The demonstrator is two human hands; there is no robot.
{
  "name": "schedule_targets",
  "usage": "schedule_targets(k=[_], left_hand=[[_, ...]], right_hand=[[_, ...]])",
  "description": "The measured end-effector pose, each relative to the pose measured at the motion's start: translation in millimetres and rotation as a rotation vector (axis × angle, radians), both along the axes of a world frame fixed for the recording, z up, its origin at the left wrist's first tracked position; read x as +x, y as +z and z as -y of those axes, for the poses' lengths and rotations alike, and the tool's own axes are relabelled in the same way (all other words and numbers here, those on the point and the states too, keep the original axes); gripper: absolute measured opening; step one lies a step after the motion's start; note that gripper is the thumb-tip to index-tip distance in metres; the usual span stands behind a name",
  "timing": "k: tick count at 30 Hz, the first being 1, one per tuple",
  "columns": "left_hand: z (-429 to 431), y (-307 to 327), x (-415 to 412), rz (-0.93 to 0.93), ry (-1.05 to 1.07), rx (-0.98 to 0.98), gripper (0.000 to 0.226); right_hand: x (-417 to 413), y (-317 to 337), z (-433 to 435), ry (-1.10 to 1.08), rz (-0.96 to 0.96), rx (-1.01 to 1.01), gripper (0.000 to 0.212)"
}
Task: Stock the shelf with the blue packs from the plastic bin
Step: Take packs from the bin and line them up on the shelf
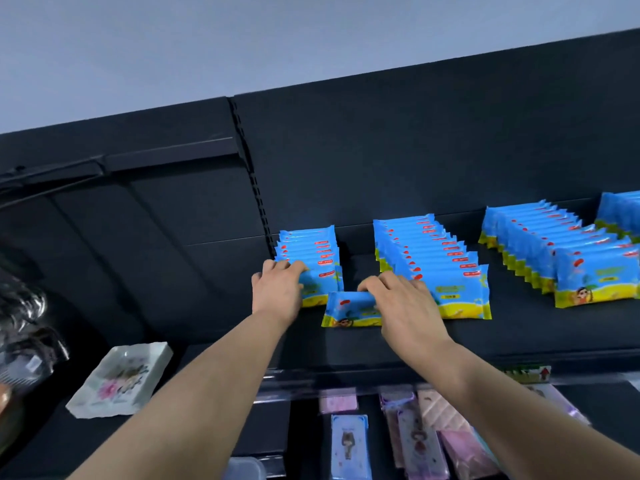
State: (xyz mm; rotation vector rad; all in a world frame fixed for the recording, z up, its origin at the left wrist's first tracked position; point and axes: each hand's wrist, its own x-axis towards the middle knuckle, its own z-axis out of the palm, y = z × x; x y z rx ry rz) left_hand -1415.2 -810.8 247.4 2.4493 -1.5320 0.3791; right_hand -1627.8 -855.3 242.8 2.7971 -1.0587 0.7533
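Note:
Blue packs with yellow bottoms stand in rows on a black shelf (450, 337). My left hand (277, 289) grips the front pack of the short left row (311, 251). My right hand (401, 303) holds a single blue pack (349, 310) standing on the shelf in front of the gap between the left row and the middle row (436, 261). A third row (561, 251) stands further right, and a fourth (623, 209) is cut off by the frame edge. The plastic bin is barely seen at the bottom edge (246, 467).
A white floral packet (121, 379) lies on the neighbouring shelf at lower left. Pink and purple packets (426, 434) hang or lie on the level below. Dark wrapped items (24, 334) sit at the far left. The shelf's black back panel (381, 161) rises behind the rows.

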Motion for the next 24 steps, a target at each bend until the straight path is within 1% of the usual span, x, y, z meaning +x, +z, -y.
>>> schedule_targets(k=[2, 4, 8, 10, 13, 15, 17, 19, 22, 24], left_hand=[[8, -1, 11, 0.009, -0.029, -0.008, 0.035], [15, -3, 17, -0.023, -0.033, -0.059, 0.037], [19, -4, 24, -0.101, -0.009, -0.171, 0.051], [13, -6, 28, -0.182, 0.002, -0.243, 0.052], [-6, -10, 32, -0.364, 0.063, -0.421, 0.037], [-18, -13, 33, -0.510, 0.142, -0.482, 0.033], [-27, -18, 31, -0.637, 0.212, -0.486, 0.033], [-34, -24, 27, -0.700, 0.241, -0.436, 0.036], [-42, -30, 14, -0.730, 0.271, -0.336, 0.045], [-47, -37, 4, -0.703, 0.279, -0.283, 0.048]], right_hand=[[11, -3, 4, -0.019, -0.003, -0.011, 0.060], [20, -6, 8, -0.031, 0.009, -0.019, 0.060], [38, -8, 13, -0.021, 0.017, -0.026, 0.057], [47, -7, 12, -0.013, 0.021, -0.034, 0.056], [62, -5, 7, 0.014, 0.008, -0.010, 0.053], [71, -4, 5, 0.029, 0.005, 0.010, 0.054], [80, -5, 4, 0.051, -0.007, 0.020, 0.057], [89, -10, 3, 0.071, 0.025, 0.017, 0.057], [99, -18, 5, 0.089, 0.101, 0.004, 0.058], [104, -21, 9, 0.101, 0.112, 0.009, 0.061]])
